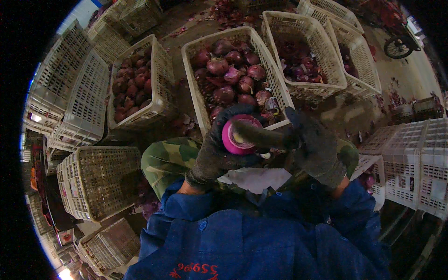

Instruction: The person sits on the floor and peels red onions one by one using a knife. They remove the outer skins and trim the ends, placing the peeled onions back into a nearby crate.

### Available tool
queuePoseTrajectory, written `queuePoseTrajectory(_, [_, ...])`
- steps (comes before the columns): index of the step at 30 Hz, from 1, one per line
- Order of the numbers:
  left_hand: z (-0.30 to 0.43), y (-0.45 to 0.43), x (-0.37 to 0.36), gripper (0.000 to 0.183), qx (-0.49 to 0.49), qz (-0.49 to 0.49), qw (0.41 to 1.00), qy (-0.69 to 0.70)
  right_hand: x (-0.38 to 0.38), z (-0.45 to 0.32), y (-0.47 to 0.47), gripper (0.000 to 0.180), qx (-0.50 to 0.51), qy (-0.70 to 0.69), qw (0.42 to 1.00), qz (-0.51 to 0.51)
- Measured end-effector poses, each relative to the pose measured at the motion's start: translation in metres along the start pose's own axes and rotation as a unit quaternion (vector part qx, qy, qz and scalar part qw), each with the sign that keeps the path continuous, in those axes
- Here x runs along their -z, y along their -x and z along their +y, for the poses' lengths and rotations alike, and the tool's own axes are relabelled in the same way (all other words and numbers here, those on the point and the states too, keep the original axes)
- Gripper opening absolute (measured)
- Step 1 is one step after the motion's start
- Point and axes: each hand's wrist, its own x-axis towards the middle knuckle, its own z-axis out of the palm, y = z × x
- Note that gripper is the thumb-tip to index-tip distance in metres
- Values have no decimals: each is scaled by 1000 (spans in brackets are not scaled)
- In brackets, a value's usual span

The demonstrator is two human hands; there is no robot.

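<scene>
My left hand, in a dark work glove, holds a red onion whose cut, ringed face is turned up. In my right hand, gloved too, is a knife; its blurred broad blade lies over the onion's cut face. Whether the blade touches the onion cannot be told. Just beyond both hands stands a plastic crate of red onions, some with loose papery skin. A pale sheet lies below the hands, between my knees.
Left of the onion crate is a crate of smaller red onions. At the right, another crate holds onions and peelings. Stacked crates stand far left, others on the right. Skins litter the floor; a wheel shows upper right.
</scene>
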Motion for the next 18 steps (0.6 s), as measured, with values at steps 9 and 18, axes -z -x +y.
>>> queuePoseTrajectory(9, [-22, 0, 10, 81, -76, -26, 994, -69, 3, -13, -20, 58, 118, 138, 983, -19])
queuePoseTrajectory(18, [-32, -2, 14, 60, 119, -74, 981, 131, -16, 10, -22, 45, 172, 87, 980, -50])
